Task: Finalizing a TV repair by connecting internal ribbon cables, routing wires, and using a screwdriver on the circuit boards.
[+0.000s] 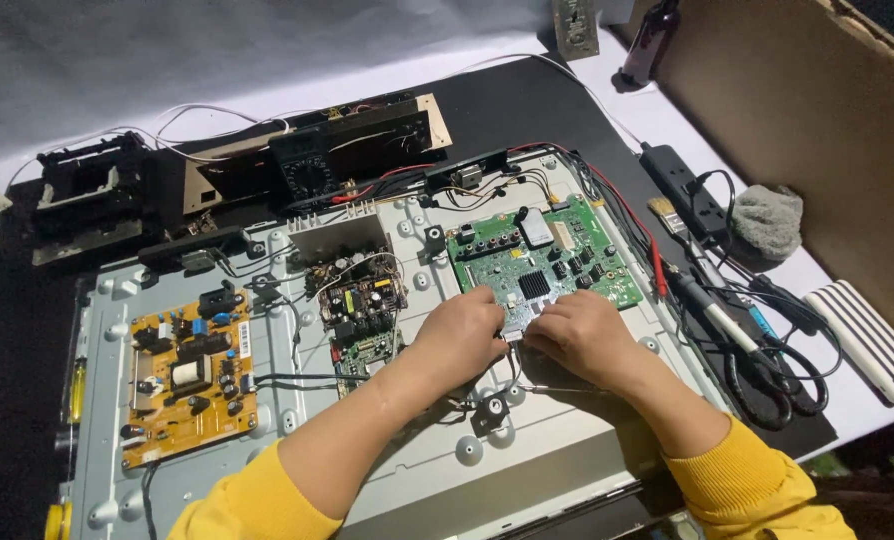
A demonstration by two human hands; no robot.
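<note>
Yellow sleeves (267,495); both hands' fingers (527,328) touching green board (542,262) lower edge.

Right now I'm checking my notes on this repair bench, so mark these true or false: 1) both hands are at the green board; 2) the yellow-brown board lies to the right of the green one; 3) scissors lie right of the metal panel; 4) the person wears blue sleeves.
1) True: the left hand and the right hand meet at the lower edge of the green circuit board.
2) False: the yellow-brown circuit board lies far to the left of it, on the same metal back panel.
3) True: black-handled scissors lie right of the panel, among cables.
4) False: the sleeves are yellow.
</note>
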